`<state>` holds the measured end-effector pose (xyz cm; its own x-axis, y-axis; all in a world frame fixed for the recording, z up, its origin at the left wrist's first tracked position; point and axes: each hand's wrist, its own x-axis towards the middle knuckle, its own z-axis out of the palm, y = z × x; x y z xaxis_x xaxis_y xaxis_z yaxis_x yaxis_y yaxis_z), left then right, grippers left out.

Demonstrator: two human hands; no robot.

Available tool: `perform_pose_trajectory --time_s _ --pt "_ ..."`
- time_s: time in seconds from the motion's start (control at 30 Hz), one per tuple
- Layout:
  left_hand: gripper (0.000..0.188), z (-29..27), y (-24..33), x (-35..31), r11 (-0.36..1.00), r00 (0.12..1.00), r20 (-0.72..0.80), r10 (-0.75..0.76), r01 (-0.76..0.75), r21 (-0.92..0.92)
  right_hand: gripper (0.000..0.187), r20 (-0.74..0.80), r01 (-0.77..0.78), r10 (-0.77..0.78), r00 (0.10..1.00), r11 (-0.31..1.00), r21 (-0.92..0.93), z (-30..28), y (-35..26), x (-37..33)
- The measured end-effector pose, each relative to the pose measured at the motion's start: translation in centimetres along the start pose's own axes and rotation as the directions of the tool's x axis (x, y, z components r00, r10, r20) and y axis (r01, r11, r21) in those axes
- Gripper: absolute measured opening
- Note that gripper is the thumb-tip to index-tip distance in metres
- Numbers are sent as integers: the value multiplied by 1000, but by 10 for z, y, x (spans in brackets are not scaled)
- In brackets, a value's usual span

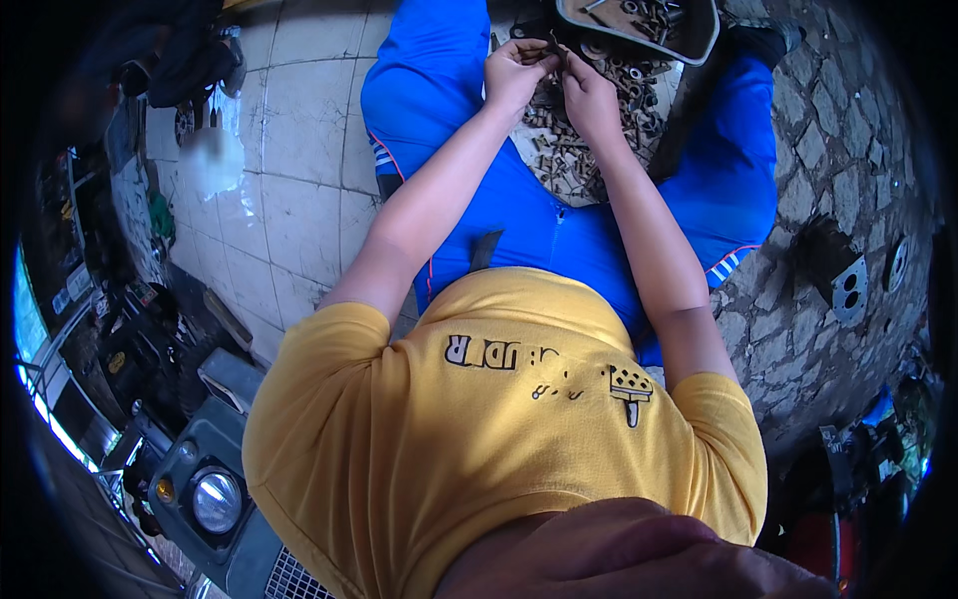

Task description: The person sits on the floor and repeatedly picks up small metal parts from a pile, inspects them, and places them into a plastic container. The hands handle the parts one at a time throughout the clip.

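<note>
My left hand point(512, 76) and my right hand point(591, 97) meet between my spread legs, fingertips pinched together. Both are closed on a small dark part point(555, 46), whose exact kind I cannot make out. Below and around them lies a spread of loose bolts, nuts and washers point(574, 168), heaped on the floor. Just beyond, to the right, stands a shallow tray with a pale rim point(703, 52), holding more loose hardware.
Pale floor tiles point(304, 130) lie on the left, rough stone paving point(828, 140) on the right. A metal plate with two holes point(849, 290) rests on the stones. At lower left is a vehicle front with a round headlight point(217, 501). Dark clutter point(130, 339) lines the left side.
</note>
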<state>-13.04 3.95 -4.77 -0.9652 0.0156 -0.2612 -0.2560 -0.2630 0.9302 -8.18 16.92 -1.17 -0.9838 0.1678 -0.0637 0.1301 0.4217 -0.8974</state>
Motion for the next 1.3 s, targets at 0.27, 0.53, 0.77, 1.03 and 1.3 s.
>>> perform_pose_trajectory --time_s 0.27,0.53,0.77,1.03,1.3 --pt "26 2 7 -7 999 997 69 -38 38 -5 40 92 -114 113 989 994 0 -5 -12 6" --pt "30 -4 10 0 950 987 45 -153 159 -270 42 -99 365 -372 923 928 -76 -2 -17 4" --pt "20 3 48 -18 858 980 126 -153 195 -475 44 29 92 -88 996 967 -239 -55 12 18" --pt "23 37 67 -42 880 970 173 -168 227 -417 45 -73 585 -596 799 800 -132 -84 -62 -13" --pt "13 70 148 -47 953 988 154 -26 71 -296 38 -136 302 -312 940 949 -91 -132 -57 -4"
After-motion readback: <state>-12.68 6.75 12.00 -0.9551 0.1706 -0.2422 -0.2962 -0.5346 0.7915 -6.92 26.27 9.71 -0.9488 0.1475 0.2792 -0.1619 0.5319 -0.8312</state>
